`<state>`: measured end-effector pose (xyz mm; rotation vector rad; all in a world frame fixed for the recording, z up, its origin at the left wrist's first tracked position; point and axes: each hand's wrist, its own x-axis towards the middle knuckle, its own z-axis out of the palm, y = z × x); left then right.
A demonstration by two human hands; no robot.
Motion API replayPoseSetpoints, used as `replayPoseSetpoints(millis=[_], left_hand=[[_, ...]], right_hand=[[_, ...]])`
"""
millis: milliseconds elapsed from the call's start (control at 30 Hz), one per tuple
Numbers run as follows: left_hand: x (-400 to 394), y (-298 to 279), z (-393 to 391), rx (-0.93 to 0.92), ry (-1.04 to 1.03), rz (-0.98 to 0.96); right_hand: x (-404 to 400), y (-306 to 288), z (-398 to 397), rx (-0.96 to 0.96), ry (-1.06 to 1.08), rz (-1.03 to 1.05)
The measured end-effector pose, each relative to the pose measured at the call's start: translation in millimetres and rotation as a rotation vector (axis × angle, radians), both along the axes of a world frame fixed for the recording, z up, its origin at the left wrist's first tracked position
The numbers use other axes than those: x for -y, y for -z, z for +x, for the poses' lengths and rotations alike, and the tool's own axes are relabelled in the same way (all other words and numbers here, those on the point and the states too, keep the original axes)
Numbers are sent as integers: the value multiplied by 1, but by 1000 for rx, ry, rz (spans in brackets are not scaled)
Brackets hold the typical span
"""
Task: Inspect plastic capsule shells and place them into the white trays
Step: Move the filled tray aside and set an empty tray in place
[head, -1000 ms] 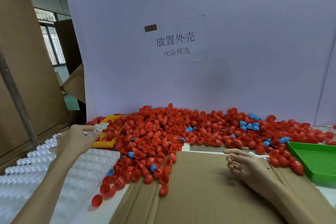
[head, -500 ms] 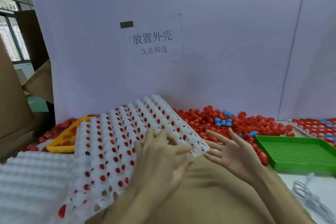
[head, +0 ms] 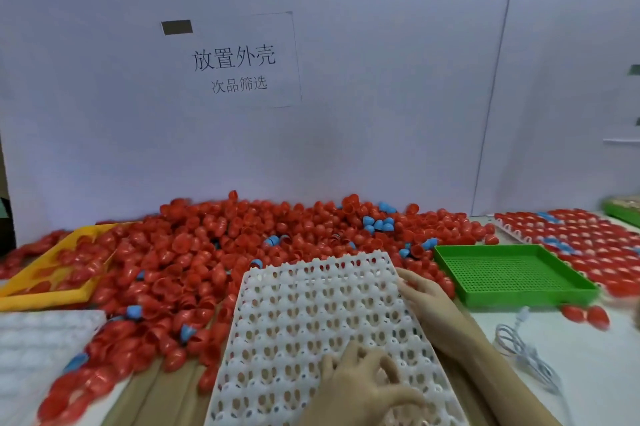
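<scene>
A white tray (head: 294, 315) with rows of empty cups lies flat on the cardboard (head: 162, 391) in front of me. My left hand (head: 363, 387) rests on its near part, fingers bent down onto the cups. My right hand (head: 426, 294) touches the tray's right edge with its fingers laid along it. Neither hand holds a shell. Behind and left of the tray spreads a big pile of red capsule shells (head: 214, 238) with a few blue shells (head: 379, 225) mixed in.
A yellow tray (head: 45, 294) sits half buried at the left, above a stack of white trays (head: 38, 349). A green perforated tray (head: 512, 273) stands at the right, with a filled white tray (head: 588, 238) beyond it. A white cable (head: 526, 356) lies near my right forearm.
My left hand took a white tray from the left stack; both hands brought it to the middle and laid it flat. My view turned to the right.
</scene>
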<state>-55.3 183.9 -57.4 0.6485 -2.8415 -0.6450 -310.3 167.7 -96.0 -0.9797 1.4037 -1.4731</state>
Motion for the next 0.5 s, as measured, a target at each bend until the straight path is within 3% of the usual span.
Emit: replayPoseSetpoints(millis=[100, 167, 267, 367, 500], left_hand=[[33, -18, 8, -138, -28, 164], [70, -23, 21, -216, -183, 106], [126, -24, 44, 2, -309, -85], [152, -7, 54, 216, -281, -61], [147, 10, 50, 201, -375, -71]], right_hand=[[4, 1, -3, -235, 82, 4], [4, 5, -9, -468, 148, 60], [4, 18, -20, -852, 252, 137], [3, 19, -19, -911, 255, 92], [-3, 1, -12, -826, 214, -11]])
